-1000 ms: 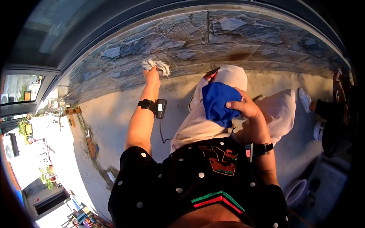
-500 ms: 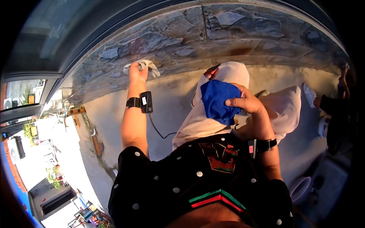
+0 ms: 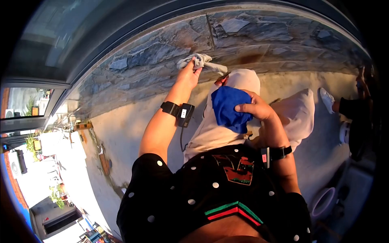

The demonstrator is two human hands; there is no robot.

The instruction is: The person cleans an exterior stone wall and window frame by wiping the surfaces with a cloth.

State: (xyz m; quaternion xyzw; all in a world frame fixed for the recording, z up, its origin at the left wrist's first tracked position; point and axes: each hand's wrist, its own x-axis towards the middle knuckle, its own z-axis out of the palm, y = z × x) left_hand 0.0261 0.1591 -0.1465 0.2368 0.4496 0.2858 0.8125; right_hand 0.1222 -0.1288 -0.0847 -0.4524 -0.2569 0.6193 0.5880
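My left hand [image 3: 189, 75] is closed on a crumpled pale grey cloth [image 3: 204, 61], held against the lower part of the stone-faced wall [image 3: 162, 47]. One end of the cloth trails to the right, close to my knee. My right hand [image 3: 258, 107] grips a bunched blue cloth [image 3: 231, 108] over my leg in light trousers [image 3: 243, 81], with the thumb lying on top of the fabric. Both of my wrists wear black straps with small devices.
A person in dark clothes [image 3: 354, 121] is at the right edge, near a white shoe [image 3: 326, 100]. A round pale-rimmed basin [image 3: 323, 201] stands at lower right. Glass and a dark frame [image 3: 36, 84] rise at upper left. Plants [image 3: 56, 196] are at lower left.
My left hand with the grey cloth first moved left along the wall, then swung back right, past its earlier place. My right hand keeps its hold on the blue cloth, almost unmoved.
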